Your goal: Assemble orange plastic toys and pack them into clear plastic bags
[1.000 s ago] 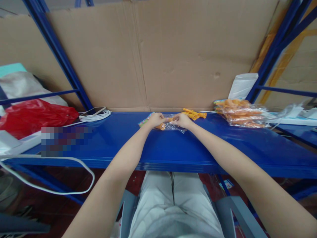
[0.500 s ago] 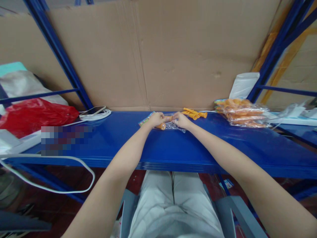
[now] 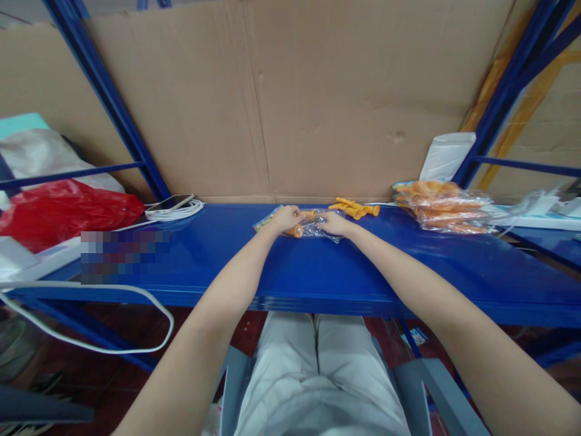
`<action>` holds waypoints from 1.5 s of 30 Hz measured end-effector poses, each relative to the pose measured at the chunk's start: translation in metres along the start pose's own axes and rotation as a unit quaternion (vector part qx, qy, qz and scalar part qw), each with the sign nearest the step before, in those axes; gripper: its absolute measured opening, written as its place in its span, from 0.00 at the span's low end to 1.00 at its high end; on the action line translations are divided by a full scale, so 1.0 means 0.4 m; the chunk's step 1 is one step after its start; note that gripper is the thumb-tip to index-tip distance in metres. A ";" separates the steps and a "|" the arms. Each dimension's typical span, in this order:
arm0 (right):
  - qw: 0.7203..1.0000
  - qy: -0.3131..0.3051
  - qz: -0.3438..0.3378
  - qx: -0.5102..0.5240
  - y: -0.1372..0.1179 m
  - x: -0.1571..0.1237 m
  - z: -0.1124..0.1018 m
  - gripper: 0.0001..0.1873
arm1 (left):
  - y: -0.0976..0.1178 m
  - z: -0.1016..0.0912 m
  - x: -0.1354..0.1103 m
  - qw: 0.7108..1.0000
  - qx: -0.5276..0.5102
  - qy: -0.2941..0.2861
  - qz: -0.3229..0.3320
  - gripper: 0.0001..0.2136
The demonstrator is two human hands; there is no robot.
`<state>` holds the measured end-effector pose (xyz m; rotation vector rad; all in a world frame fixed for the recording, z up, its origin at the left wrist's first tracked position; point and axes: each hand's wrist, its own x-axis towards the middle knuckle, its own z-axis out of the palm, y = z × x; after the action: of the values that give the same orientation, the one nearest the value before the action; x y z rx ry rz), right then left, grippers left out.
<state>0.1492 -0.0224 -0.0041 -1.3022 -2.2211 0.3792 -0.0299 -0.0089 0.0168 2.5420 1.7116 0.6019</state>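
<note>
Both my arms reach forward over the blue shelf (image 3: 318,272). My left hand (image 3: 285,218) has its fingers closed on the left end of a small clear plastic bag (image 3: 316,229) that holds orange plastic pieces. My right hand (image 3: 334,223) is closed on the bag's right side. An orange piece (image 3: 296,231) sticks out under my left hand. A few loose orange pieces (image 3: 356,209) lie just behind my right hand, apart from it. What exactly my fingertips pinch is too small to make out.
A stack of filled bags of orange pieces (image 3: 442,206) sits at the right, with a white bag (image 3: 447,156) behind it. A phone with a coiled white cable (image 3: 175,208) and a red bag (image 3: 59,212) lie at the left. A cardboard wall (image 3: 290,103) backs the shelf.
My right hand has dropped slightly and moved a little away from my left hand, onto the bag. My left hand has stayed in place.
</note>
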 end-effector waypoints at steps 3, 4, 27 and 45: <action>1.000 0.007 0.008 -0.016 -0.002 0.000 0.001 0.20 | 0.000 -0.001 0.001 1.000 0.004 -0.005 -0.001 0.11; 1.000 0.013 0.013 -0.022 -0.003 0.000 0.002 0.19 | 0.000 0.000 0.001 1.000 0.006 -0.005 -0.001 0.12; 0.990 -0.019 0.116 0.077 -0.053 -0.026 -0.022 0.15 | -0.009 0.003 0.005 1.000 0.004 -0.004 -0.005 0.11; 0.997 -0.031 0.052 0.055 -0.013 -0.009 -0.007 0.20 | -0.012 0.002 0.004 1.000 -0.015 -0.015 0.003 0.15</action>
<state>0.1484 -0.0282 -0.0005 -1.3675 -2.1545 0.5800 -0.0335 -0.0053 0.0156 2.5243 1.6722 0.5830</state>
